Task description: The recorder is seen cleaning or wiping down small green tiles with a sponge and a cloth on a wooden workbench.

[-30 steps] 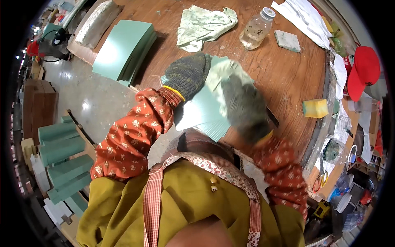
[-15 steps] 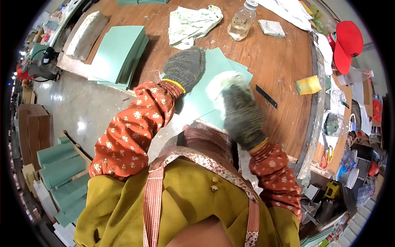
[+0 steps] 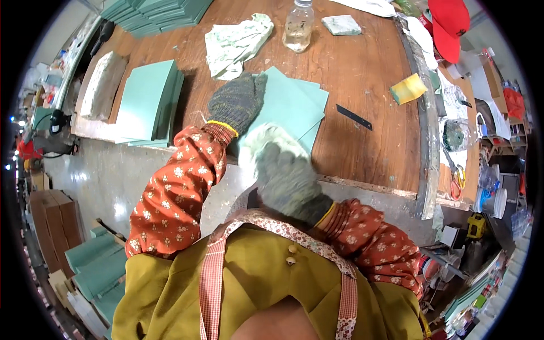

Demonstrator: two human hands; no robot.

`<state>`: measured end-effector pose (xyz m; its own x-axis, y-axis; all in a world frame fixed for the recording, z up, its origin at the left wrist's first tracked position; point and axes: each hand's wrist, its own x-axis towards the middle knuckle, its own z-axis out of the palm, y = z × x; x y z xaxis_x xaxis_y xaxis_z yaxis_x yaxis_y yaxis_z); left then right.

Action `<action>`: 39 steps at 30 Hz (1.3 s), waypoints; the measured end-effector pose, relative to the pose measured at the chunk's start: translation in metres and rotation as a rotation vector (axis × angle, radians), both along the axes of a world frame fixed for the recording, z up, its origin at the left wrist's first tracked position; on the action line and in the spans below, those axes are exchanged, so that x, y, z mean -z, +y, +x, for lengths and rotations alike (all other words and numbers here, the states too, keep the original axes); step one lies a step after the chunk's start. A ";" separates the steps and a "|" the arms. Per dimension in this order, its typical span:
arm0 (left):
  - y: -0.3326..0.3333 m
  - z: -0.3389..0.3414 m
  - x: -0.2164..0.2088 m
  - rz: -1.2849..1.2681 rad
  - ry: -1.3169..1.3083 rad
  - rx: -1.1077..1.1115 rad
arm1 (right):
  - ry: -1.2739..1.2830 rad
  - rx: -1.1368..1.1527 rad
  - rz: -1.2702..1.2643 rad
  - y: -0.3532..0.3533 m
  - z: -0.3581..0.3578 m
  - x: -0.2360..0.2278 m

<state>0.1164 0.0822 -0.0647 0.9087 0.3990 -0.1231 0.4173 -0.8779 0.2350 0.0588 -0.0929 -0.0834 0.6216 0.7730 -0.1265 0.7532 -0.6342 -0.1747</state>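
Pale green flat sheets or boards (image 3: pixel 286 102) lie overlapping at the table's near edge. My left hand (image 3: pixel 237 105), in a dark grey knitted glove, rests flat on the left side of the top sheet with its fingers stretched out. A white cloth (image 3: pixel 262 140) is bunched under my right hand (image 3: pixel 290 184), gloved alike, which presses it against the sheets' near corner; its motion blurs it a little. Right of the sheets lies a thin black strip, like a blade or ruler (image 3: pixel 354 117). To the left stands a stack of the same green boards (image 3: pixel 146 102).
A white-green rag (image 3: pixel 235 45), a clear jar of liquid (image 3: pixel 298 27) and a pale block (image 3: pixel 341 25) lie farther back. More green stacks (image 3: pixel 153 17) stand at the far left. A yellow sponge (image 3: pixel 408 89) sits near the right edge; scissors (image 3: pixel 456 181) lie beyond it.
My right hand has swept the white cloth from the sheets' right side toward me and leftward. My left hand still rests on the sheet. The whole view has shifted somewhat.
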 end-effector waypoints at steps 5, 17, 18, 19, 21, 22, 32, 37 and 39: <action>0.008 -0.012 -0.014 -0.006 -0.005 -0.018 | -0.577 -0.095 0.418 -0.061 0.091 0.009; 0.007 -0.093 -0.015 -0.465 -0.306 -0.214 | -0.228 0.155 0.642 -0.103 0.127 -0.004; 0.002 -0.098 -0.014 -0.560 -0.264 -0.238 | 0.116 0.335 0.835 -0.104 0.129 -0.002; 0.000 -0.105 -0.017 -0.649 -0.224 -0.275 | 0.479 0.502 1.010 -0.101 0.128 -0.006; 0.010 -0.110 -0.010 -0.600 -0.327 -0.162 | 0.283 0.412 0.930 -0.100 0.123 -0.017; 0.009 -0.108 -0.014 -0.457 -0.343 -0.111 | 0.229 0.391 0.933 -0.105 0.125 -0.010; -0.018 -0.066 0.014 0.145 -0.560 0.272 | -0.251 -0.170 0.230 -0.054 0.073 -0.037; -0.016 -0.062 0.019 0.176 -0.626 0.322 | -0.325 -0.203 0.186 0.001 0.118 -0.023; -0.023 -0.057 0.016 0.157 -0.612 0.305 | -0.429 -0.236 0.198 0.000 0.126 -0.022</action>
